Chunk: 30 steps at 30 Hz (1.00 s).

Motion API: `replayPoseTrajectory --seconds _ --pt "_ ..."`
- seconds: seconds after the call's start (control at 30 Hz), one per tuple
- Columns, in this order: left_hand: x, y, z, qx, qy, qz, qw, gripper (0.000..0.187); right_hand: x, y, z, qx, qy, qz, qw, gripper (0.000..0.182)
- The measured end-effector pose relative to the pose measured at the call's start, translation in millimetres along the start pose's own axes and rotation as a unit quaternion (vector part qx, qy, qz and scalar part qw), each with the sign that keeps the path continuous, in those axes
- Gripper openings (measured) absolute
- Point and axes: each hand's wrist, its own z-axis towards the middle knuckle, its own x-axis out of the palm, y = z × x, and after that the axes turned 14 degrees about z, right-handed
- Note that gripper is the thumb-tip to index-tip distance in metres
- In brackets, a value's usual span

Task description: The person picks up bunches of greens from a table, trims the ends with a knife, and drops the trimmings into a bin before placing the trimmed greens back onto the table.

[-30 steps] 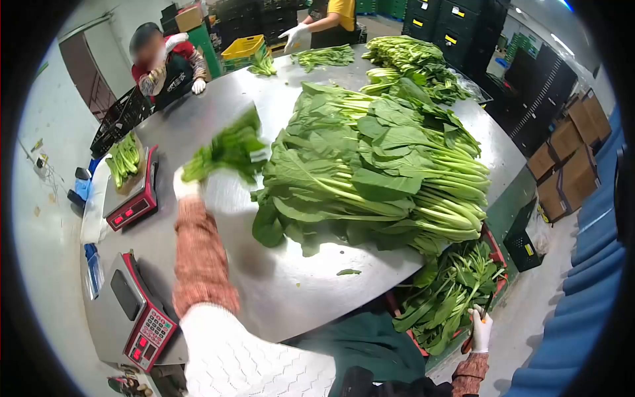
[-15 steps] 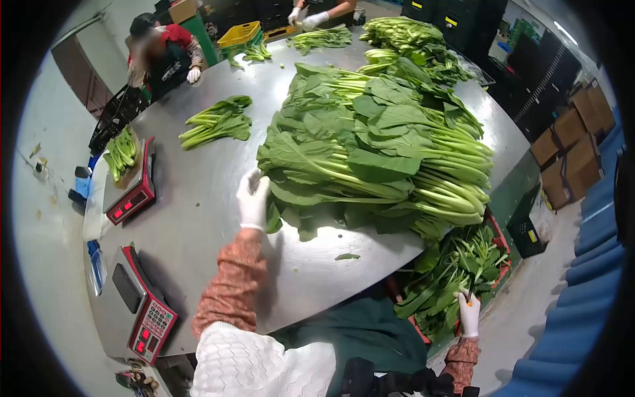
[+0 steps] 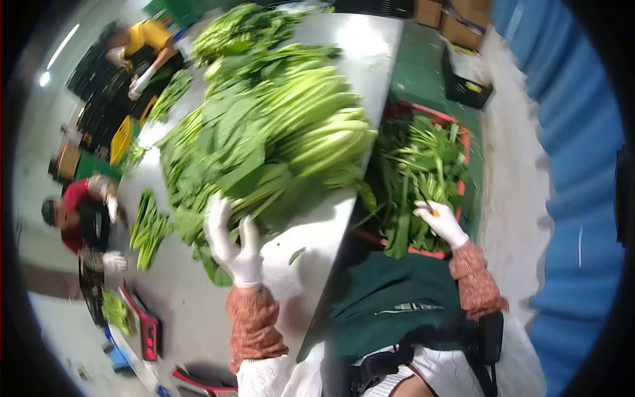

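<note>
My left hand (image 3: pixel 237 248), in a white glove, is at the near edge of a big pile of leafy greens (image 3: pixel 284 126). Its thumb and fingers are spread around nothing, with the fingertips right at the leaves. The pale stalks of the pile point right, toward the table edge. Over a red crate (image 3: pixel 465 159) of loose leaves and trimmings (image 3: pixel 423 155), my gloved right hand (image 3: pixel 446 226) is closed on a small knife (image 3: pixel 434 213) with orange on its handle. The dark blade points up and away from me.
A small bunch of greens (image 3: pixel 149 231) lies left on the metal table (image 3: pixel 198 311). A red scale (image 3: pixel 148 334) bears more greens. One person (image 3: pixel 86 221) stands at the left, another (image 3: pixel 149 49) at the far side. A black crate (image 3: pixel 466 83) stands on the floor.
The view has swung right, toward the crate. My left hand's fingers have spread wider at the pile's near leaves. My right hand still holds the knife over the crate.
</note>
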Motion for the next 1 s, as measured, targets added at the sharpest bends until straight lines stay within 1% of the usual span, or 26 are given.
replayPoseTrajectory --seconds 0.03,0.07,0.1,0.13,0.2,0.23,0.27,0.33,0.37,0.47,0.63,0.7,0.73,0.87,1.0 --pt "-8.8 -15.2 11.3 -0.003 -0.053 -0.008 0.999 0.044 -0.8 6.8 -4.3 0.012 0.001 -0.007 1.000 0.035" --pt "-27.2 -30.6 28.9 0.047 -0.137 -0.049 0.988 0.039 -1.3 5.7 -4.8 -0.017 0.001 -0.001 1.000 0.034" --pt "-47.5 -46.7 41.8 0.086 -0.182 -0.051 0.978 0.041 -2.6 -1.6 -5.3 -0.043 -0.001 0.002 0.999 0.034" --pt "-62.5 -62.2 56.8 0.137 -0.240 -0.080 0.958 0.041 -3.2 -3.3 -2.4 -0.042 0.001 -0.021 0.999 0.035" --pt "-81.7 -94.0 81.3 0.269 -0.329 -0.162 0.890 0.041 -3.4 -3.2 -1.6 -0.010 0.011 -0.021 1.000 0.037" --pt "-86.0 -109.9 89.7 0.324 -0.348 -0.190 0.859 0.041 -0.2 2.4 -3.3 0.019 0.018 0.004 1.000 0.037" --pt "-86.7 -125.2 96.1 0.361 -0.351 -0.208 0.839 0.041 4.1 0.4 -1.2 0.023 0.010 0.012 1.000 0.037" --pt "-85.8 -146.9 101.2 0.407 -0.347 -0.234 0.812 0.041 7.9 -3.6 -1.4 0.015 0.012 0.001 1.000 0.036" --pt "-86.6 -154.7 102.7 0.419 -0.345 -0.244 0.804 0.041 12.8 -4.9 -3.0 -0.043 -0.003 -0.039 0.998 0.037" --pt "-85.5 -167.8 104.0 0.435 -0.336 -0.256 0.795 0.041 16.6 -2.0 -7.8 -0.041 0.003 -0.088 0.995 0.037" --pt "-89.2 -176.2 101.5 0.434 -0.340 -0.265 0.791 0.041 5.0 -7.5 -11.6 -0.044 -0.009 -0.064 0.997 0.037" --pt "-89.5 -177.6 100.6 0.434 -0.339 -0.263 0.792 0.041 0.9 -21.9 -6.7 -0.070 -0.016 -0.038 0.997 0.038" --pt "-90.4 -177.9 100.7 0.437 -0.337 -0.261 0.792 0.041 0.2 -9.0 -15.0 -0.031 -0.017 -0.016 0.999 0.037" --pt "-93.4 -179.9 98.5 0.436 -0.343 -0.263 0.789 0.041 -8.5 -13.1 -19.9 -0.025 -0.025 -0.032 0.999 0.034" --pt "-94.4 -179.5 96.6 0.436 -0.348 -0.263 0.787 0.041 -13.5 -16.6 -20.3 -0.007 -0.037 -0.013 0.999 0.036"
